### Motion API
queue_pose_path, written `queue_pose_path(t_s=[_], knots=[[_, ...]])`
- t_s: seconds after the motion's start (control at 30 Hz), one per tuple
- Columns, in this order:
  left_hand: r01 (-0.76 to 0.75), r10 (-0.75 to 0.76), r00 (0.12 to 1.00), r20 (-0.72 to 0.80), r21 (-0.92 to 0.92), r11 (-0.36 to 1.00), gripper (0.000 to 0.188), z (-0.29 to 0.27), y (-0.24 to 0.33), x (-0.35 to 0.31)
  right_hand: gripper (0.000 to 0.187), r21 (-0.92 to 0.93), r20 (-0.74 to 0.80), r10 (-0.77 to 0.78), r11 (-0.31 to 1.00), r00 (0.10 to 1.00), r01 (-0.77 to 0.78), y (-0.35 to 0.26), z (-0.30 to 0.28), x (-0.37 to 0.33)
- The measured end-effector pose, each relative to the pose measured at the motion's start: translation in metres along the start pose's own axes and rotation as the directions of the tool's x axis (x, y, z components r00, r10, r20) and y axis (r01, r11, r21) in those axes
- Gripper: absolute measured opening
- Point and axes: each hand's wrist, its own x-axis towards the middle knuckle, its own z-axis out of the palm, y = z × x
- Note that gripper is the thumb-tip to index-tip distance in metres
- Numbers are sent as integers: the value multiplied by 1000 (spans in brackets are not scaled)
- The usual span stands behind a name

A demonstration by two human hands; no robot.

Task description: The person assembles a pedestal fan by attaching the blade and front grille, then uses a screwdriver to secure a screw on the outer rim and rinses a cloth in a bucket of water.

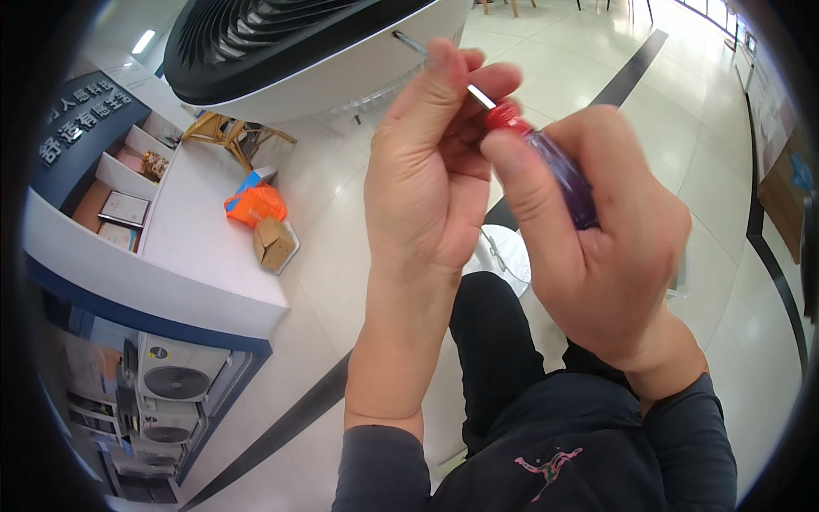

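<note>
A screwdriver with a red and dark purple see-through handle (pixel 563 175) is gripped in my right hand (pixel 610 230). Its metal shaft runs up and to the left between the fingers of my left hand (pixel 426 154), which pinch it partway along. The tip meets, or comes very close to, the side of a white appliance with a black louvred top (pixel 341 72); my fingers cover part of the shaft. Blur softens the right hand's edge.
Below my hands is a round white base (pixel 503 256) with a cable on it. To the left stand a white counter (pixel 213 256), an orange bag (pixel 256 205) and a cardboard box (pixel 273 245). Several air-conditioner units (pixel 175 380) line the lower left.
</note>
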Motion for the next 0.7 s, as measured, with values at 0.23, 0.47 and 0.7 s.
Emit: queue_pose_path(t_s=[0.23, 0.47, 0.7], knots=[[-4, 7, 998, -67, 36, 999, 42, 0, 3, 2, 18, 56, -94, -18, 998, 995, 23, 1, 6, -3], [-339, 486, 873, -36, 670, 660, 44, -18, 9, -16, 18, 64, 77, 119, 990, 990, -124, 0, 6, -5], [-187, 368, 338, 866, 445, -876, 117, -75, 52, 8, 15, 60, 44, 65, 996, 997, -68, -14, 1, 4]])
